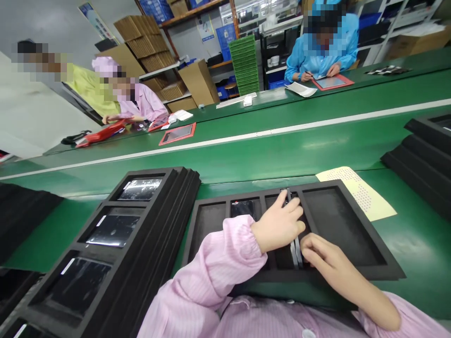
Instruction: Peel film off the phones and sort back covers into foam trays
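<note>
Two thin flat screen devices (296, 253), seen edge-on, stand side by side in a black foam tray (362, 244). My left hand (280, 224) reaches over them, its fingers closed about their far part. On their right side is my right hand (322, 253), with curled fingers against the near part; its fingertips are partly hidden. A dark glossy screen device (243, 209) lies in another compartment of this tray, partly covered by my left sleeve.
Stacked black foam trays (176, 202) holding dark screens stand at left. More black trays (419, 159) are at right, near a yellow sticker sheet (362, 195). Beyond the green raised ledge (246, 150), co-workers sit at a bench with red mats (333, 82).
</note>
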`<state>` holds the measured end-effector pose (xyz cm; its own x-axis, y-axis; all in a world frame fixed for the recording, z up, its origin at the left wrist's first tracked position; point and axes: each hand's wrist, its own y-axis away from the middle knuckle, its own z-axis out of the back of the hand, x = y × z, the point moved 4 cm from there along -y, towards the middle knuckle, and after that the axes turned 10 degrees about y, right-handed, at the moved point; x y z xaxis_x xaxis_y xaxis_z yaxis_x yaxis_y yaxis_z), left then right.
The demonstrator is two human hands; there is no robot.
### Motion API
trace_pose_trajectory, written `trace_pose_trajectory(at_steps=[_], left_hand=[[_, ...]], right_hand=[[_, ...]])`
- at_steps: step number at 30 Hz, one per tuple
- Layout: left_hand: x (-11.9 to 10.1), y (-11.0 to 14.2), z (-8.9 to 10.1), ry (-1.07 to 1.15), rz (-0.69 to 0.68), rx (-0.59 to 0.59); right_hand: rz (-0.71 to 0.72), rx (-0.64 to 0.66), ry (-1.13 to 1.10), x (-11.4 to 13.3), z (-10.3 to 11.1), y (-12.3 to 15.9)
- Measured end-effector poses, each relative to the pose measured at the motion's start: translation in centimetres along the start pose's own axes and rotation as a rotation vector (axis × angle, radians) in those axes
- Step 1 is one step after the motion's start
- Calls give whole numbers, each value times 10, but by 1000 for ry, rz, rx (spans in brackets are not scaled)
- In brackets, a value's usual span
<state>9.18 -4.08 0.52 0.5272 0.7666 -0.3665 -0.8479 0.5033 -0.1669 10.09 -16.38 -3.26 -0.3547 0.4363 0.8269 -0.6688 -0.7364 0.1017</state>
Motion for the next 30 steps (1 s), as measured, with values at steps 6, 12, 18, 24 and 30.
trace_pose_trajectory(at_steps=[6, 12, 18, 24, 30], left_hand=[[32, 28, -26, 757, 632, -494], [37, 26, -34, 1100, 735, -494], [39, 23, -33, 1271, 797, -527], [40, 22, -35, 1384, 838, -518], [47, 17, -39, 1442, 904, -495]], right_hand=[[-219, 66, -160, -5, 0, -33], [-295, 92, -219, -5, 4, -59], [-358, 52, -248, -4, 1, -65], [-396, 44, -290, -9, -2, -66], [-440, 54, -317, -11, 1, -72]])
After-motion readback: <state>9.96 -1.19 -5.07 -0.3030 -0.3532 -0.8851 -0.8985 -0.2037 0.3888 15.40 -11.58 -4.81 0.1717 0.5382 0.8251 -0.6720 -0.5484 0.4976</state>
